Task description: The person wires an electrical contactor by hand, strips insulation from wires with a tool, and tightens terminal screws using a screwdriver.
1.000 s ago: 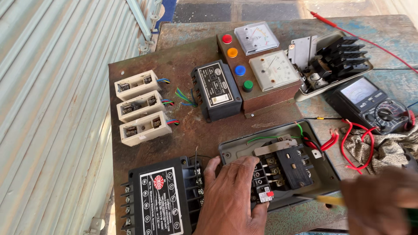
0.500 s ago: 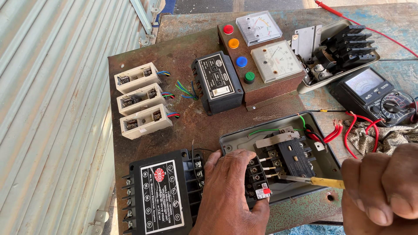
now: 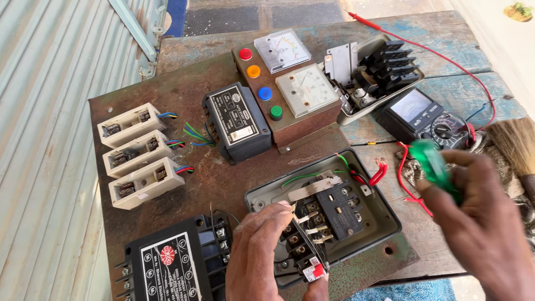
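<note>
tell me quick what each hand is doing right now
Left hand: open, fingers resting on the switch block in the grey box.
Right hand: closed on a green-handled screwdriver.

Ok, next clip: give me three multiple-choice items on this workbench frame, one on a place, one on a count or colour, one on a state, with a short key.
1. Where do the three white fuse holders sit on the rusty panel?
A. along its left edge
B. inside the grey switch box
C. on top of the multimeter

2. How many coloured round buttons are on the brown meter box?
A. two
B. four
C. six

3. What state is the right hand in?
A. flat on the table
B. closed around a green tool handle
C. pressing a button

Key: 1 A, they stand stacked in a column at the left. 2 B, red, orange, blue and green show in a row. 3 B, the green tool handle pokes from its grip, while the left hand rests at the grey switch box.
</note>
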